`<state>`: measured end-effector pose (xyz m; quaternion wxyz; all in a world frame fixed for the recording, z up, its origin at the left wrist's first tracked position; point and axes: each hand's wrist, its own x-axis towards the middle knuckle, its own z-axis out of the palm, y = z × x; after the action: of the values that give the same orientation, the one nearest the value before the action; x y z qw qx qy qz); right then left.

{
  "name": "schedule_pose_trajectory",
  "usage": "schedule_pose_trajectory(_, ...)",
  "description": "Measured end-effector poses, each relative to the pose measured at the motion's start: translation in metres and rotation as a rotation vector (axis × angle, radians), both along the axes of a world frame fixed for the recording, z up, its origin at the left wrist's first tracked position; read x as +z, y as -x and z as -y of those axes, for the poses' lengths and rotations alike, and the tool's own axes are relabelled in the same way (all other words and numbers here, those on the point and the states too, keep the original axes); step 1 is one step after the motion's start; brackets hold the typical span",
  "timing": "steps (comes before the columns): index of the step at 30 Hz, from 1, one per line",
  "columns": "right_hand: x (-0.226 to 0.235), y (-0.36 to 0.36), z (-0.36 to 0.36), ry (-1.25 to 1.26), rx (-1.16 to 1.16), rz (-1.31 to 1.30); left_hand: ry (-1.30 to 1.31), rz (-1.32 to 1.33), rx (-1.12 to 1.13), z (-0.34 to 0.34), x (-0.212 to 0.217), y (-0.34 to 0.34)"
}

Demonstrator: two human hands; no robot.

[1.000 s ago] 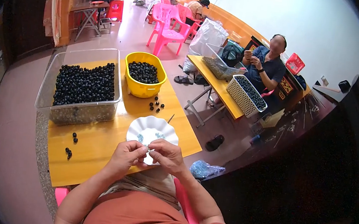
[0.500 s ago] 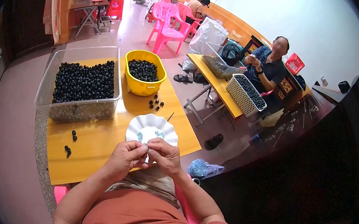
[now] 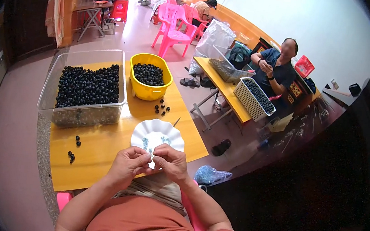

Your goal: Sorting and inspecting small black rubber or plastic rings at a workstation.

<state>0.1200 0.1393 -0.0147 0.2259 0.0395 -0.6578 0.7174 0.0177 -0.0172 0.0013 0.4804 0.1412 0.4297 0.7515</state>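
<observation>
At the table's near edge (image 3: 98, 169), toward its right corner, our left hand (image 3: 132, 160) and right hand (image 3: 169, 161) seem to pinch one tiny piece (image 3: 151, 154), too small to identify, over a scalloped white plate (image 3: 142, 130). We judge this piece unfinished. Pale blue-green bits (image 3: 145, 143) remain on the plate; black beads (image 3: 88, 88) crowd the clear bin (image 3: 94, 118) at the far left corner and the yellow tub (image 3: 151, 92) by the far edge: plenty left. Room: bare table toward the near left corner, short of loose beads (image 3: 78, 143). Tighter: thin rod (image 3: 176, 122) beside the plate, near the right edge.
</observation>
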Motion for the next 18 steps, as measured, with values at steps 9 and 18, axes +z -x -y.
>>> schedule_pose_trajectory(9, -0.003, 0.0, -0.003, 0.016, 0.006, 0.004, -0.008, 0.014, -0.019, 0.009, -0.001, 0.0)
schedule_pose_trajectory(18, -0.007, 0.001, -0.002, -0.026, 0.032, 0.017, -0.047, 0.007, -0.035, 0.013, -0.005, -0.002)
